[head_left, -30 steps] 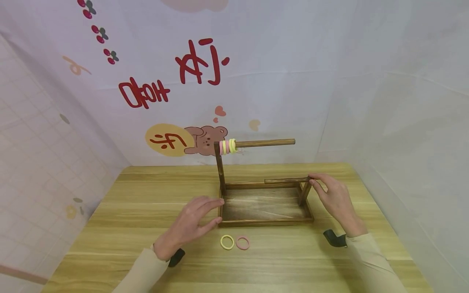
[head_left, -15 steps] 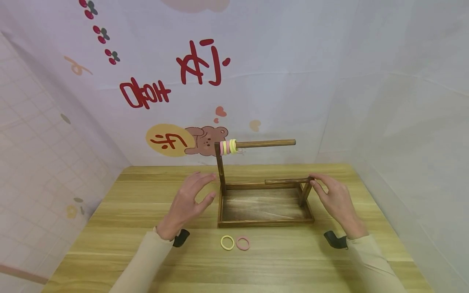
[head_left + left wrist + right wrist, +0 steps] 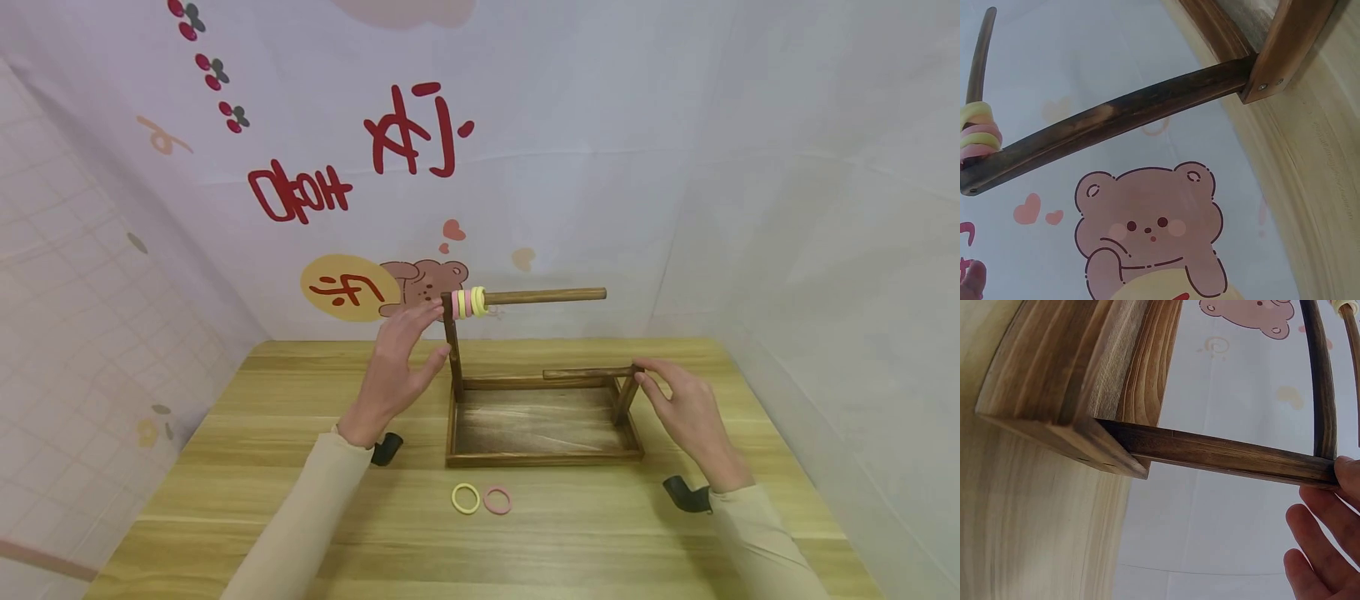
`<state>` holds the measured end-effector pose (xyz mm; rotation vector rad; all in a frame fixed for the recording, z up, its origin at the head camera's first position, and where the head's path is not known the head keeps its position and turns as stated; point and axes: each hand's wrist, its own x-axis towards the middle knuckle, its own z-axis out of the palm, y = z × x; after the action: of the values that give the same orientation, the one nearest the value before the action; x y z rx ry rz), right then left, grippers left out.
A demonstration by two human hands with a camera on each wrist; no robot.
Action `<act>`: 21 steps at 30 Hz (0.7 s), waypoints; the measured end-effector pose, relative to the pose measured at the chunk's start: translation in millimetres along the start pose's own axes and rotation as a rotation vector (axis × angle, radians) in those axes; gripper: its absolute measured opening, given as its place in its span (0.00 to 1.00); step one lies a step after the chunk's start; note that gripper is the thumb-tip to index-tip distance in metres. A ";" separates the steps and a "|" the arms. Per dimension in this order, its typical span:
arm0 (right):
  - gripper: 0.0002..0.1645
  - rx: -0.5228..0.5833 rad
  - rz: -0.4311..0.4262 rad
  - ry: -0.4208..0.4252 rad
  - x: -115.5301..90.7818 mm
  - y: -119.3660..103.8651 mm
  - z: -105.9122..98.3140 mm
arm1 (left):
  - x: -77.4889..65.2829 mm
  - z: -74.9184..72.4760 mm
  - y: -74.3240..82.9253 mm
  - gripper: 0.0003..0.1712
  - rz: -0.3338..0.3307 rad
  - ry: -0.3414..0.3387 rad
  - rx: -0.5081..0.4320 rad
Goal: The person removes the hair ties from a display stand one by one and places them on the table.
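A dark wooden stand (image 3: pixel 543 459) has a tray base, a tall left post (image 3: pixel 1116 119) and a short right post (image 3: pixel 1222 453). Several pink and yellow hair ties (image 3: pixel 468 302) ring the upper rod (image 3: pixel 551 296), bunched against the tall post. My left hand (image 3: pixel 393 358) is raised beside that post, fingers extended towards its top; the left wrist view catches just one fingertip (image 3: pixel 972 281), apart from the wood. With thumb and index finger my right hand (image 3: pixel 690 408) pinches the short post's top, where the lower rod (image 3: pixel 1322 381) joins it.
In front of the stand, a yellow hair tie (image 3: pixel 466 512) and a pink hair tie (image 3: pixel 497 512) lie side by side on the wooden table (image 3: pixel 577 550). Behind the table hangs a white printed cloth (image 3: pixel 570 167) with a bear on it.
My left hand has risen from the tray's left edge up to the top of the tall post. The right hand keeps its pinch on the short post.
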<state>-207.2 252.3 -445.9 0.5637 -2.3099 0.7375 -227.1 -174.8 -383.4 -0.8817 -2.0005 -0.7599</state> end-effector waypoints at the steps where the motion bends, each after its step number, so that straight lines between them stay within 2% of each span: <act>1: 0.18 0.002 0.004 -0.002 0.0 0.0 -0.1 | 2.3 1.3 -1.4 0.34 -0.010 -0.005 0.003; 8: 0.17 0.019 0.049 -0.040 0.6 -1.3 -2.0 | 16.3 10.8 -10.4 0.32 -0.111 -0.081 0.032; 15: 0.20 0.032 0.057 -0.050 3.2 -6.2 -5.1 | 23.0 19.7 -19.6 0.33 -0.190 -0.143 0.053; 18: 0.22 0.041 0.052 -0.036 7.7 -11.1 -7.1 | 24.2 21.8 -21.5 0.32 -0.210 -0.143 0.059; 21: 0.23 0.048 0.025 -0.014 15.6 -19.3 -9.1 | 24.0 24.0 -23.7 0.29 -0.210 -0.112 0.052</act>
<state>-203.4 240.5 -422.6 0.5640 -2.3209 0.8052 -266.6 -162.9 -379.6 -0.7042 -2.2272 -0.7848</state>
